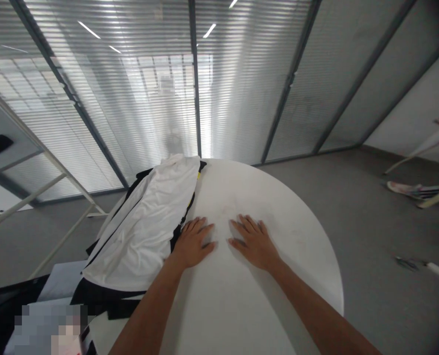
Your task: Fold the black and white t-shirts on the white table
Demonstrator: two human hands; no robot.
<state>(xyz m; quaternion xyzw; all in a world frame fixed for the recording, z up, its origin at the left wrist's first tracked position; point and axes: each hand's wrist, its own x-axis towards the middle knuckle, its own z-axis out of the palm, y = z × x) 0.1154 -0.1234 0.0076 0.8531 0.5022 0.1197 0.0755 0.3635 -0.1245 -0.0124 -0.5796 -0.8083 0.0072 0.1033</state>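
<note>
Both my hands rest palm down on a round white table point(237, 301). My left hand point(193, 242) has its fingers spread, and its outer edge lies against the black edge of a pile of clothes. On top of that pile is a white garment point(141, 231), laid out lengthwise and wrinkled, with black and a little yellow fabric showing from beneath along its right side. My right hand point(254, 242) lies a short way to the right, fingers also spread, holding nothing. Bare tabletop shows between the two hands.
Glass partitions with blinds point(237, 98) stand behind the table. A board on a metal frame point(45, 150) is at the left. At lower left are grey and black items, partly blurred out. Farther right, a shoe point(404, 189) and a cable point(407, 264) are near the grey floor point(367, 236).
</note>
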